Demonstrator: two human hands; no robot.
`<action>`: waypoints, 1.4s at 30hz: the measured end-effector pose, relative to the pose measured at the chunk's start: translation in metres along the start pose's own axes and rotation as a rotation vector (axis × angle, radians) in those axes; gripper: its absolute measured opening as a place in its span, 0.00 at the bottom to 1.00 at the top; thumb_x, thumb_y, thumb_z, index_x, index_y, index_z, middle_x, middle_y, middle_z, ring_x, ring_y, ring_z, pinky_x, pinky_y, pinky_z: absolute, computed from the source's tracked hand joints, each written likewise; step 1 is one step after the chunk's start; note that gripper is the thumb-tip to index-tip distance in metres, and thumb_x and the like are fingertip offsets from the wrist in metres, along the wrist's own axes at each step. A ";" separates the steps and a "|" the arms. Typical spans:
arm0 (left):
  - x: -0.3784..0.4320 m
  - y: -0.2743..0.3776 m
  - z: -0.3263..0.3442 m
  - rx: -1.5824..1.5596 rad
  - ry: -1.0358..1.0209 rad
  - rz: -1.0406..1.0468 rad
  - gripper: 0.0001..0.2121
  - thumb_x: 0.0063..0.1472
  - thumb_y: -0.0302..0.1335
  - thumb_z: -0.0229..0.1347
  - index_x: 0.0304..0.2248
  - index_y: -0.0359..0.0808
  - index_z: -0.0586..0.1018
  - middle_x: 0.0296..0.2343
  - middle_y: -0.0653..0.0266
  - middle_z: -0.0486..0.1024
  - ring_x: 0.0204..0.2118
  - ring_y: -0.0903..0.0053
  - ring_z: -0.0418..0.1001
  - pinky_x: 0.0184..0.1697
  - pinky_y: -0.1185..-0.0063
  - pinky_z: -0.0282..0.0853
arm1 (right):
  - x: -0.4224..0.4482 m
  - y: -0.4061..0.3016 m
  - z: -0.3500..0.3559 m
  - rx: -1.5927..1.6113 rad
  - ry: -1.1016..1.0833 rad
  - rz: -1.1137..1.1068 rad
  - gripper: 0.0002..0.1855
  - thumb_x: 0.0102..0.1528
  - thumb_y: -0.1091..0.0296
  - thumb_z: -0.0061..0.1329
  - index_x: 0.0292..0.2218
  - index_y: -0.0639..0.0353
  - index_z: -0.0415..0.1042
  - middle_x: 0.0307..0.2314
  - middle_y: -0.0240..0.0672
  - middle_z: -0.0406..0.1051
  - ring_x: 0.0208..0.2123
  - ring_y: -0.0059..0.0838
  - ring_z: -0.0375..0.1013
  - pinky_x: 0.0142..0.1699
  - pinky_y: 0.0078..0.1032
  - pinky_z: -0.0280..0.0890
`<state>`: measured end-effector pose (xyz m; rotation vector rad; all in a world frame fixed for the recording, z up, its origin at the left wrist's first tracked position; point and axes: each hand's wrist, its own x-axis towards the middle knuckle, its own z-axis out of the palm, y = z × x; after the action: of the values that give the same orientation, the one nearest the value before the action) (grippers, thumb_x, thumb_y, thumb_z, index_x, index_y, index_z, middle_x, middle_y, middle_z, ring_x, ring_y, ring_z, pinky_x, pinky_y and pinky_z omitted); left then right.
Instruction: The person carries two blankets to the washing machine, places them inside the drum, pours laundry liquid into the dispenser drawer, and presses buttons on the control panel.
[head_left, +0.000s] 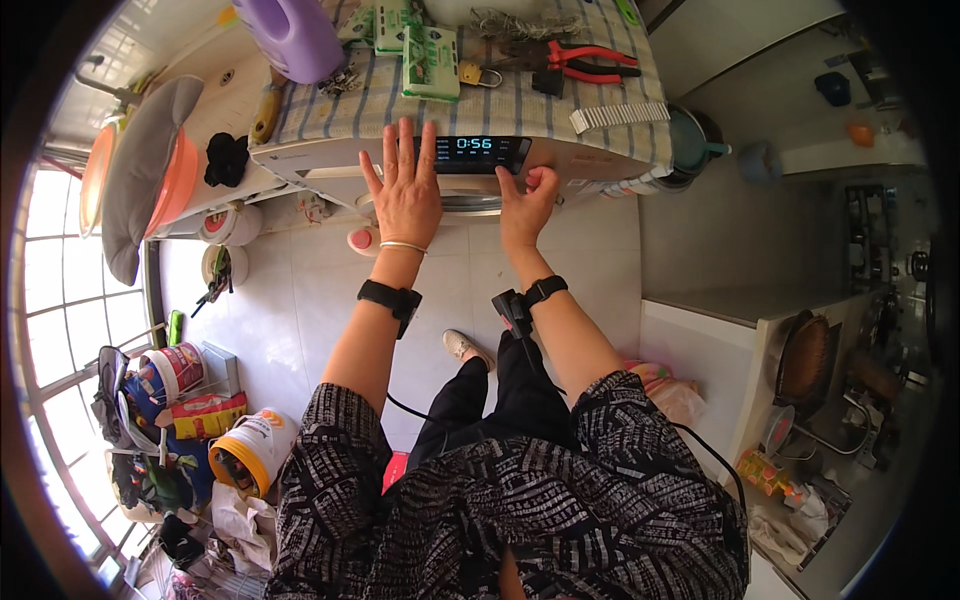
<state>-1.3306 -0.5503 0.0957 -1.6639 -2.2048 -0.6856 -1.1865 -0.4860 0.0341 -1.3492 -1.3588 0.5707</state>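
Observation:
A front-loading washing machine (330, 159) stands before me, its lit display panel (474, 154) reading 0:56. My left hand (407, 191) lies flat with spread fingers on the machine's front, just left of the display. At the display's lower right edge, a fingertip of my right hand (525, 202) touches the panel; the other fingers are curled and hold nothing. Below the panel, part of the round door (471, 204) shows between my hands. A checked cloth (345, 112) covers the machine's top.
On the cloth are a purple jug (300, 37), green-white packets (430, 64), a padlock (471, 73), red-handled pliers (596, 61) and a metal watch band (619, 116). A sink counter with a basin (176, 180) adjoins at left. Buckets (255, 450) stand lower left; a wok (802, 356) sits right.

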 end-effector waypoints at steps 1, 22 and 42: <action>-0.001 -0.001 0.001 -0.010 -0.021 0.007 0.36 0.54 0.29 0.55 0.61 0.50 0.52 0.62 0.65 0.47 0.65 0.69 0.42 0.63 0.54 0.34 | 0.000 0.001 0.000 0.011 -0.006 0.009 0.26 0.45 0.57 0.62 0.35 0.59 0.60 0.30 0.35 0.60 0.33 0.33 0.61 0.40 0.30 0.60; -0.004 -0.014 -0.015 0.083 -0.117 0.104 0.51 0.39 0.40 0.66 0.62 0.52 0.50 0.62 0.69 0.46 0.64 0.71 0.42 0.64 0.57 0.37 | -0.001 -0.005 -0.007 -0.056 -0.010 -0.010 0.25 0.43 0.60 0.63 0.35 0.59 0.61 0.29 0.34 0.62 0.32 0.32 0.62 0.39 0.29 0.61; -0.005 -0.005 -0.023 0.055 -0.121 0.080 0.50 0.40 0.38 0.67 0.62 0.52 0.50 0.61 0.68 0.48 0.64 0.70 0.44 0.63 0.57 0.38 | 0.001 -0.007 -0.009 -0.132 0.014 -0.001 0.25 0.45 0.56 0.62 0.33 0.58 0.61 0.28 0.33 0.61 0.32 0.33 0.62 0.38 0.31 0.61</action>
<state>-1.3353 -0.5677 0.1122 -1.7980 -2.2030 -0.5112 -1.1808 -0.4901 0.0429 -1.4563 -1.4057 0.4763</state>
